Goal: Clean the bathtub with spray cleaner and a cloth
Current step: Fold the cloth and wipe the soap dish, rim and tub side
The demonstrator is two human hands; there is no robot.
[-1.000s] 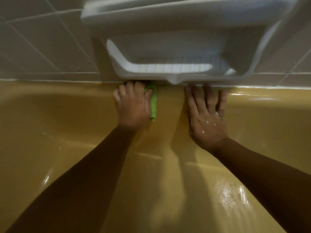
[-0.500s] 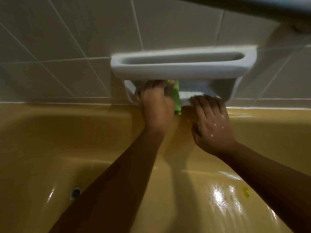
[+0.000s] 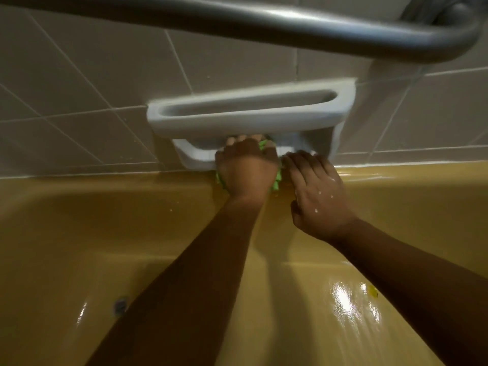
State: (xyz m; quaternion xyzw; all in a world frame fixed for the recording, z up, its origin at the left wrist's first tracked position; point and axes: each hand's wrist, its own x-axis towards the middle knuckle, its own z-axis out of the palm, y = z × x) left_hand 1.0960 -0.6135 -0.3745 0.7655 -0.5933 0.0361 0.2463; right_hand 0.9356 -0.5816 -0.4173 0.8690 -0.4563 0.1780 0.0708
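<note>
Wiping is in hand at centre frame: the left hand (image 3: 247, 169) grips the green cloth (image 3: 276, 182) against the lower lip of the soap dish (image 3: 245, 120), above the far rim of the bathtub (image 3: 79, 233), while the right hand (image 3: 317, 192) lies flat, fingers straight, bracing just beside. The next move likely calls for firm strokes along that rim. Since a second ago the left hand has risen from rim to dish, and a grab bar (image 3: 264, 25) now crosses the top.
</note>
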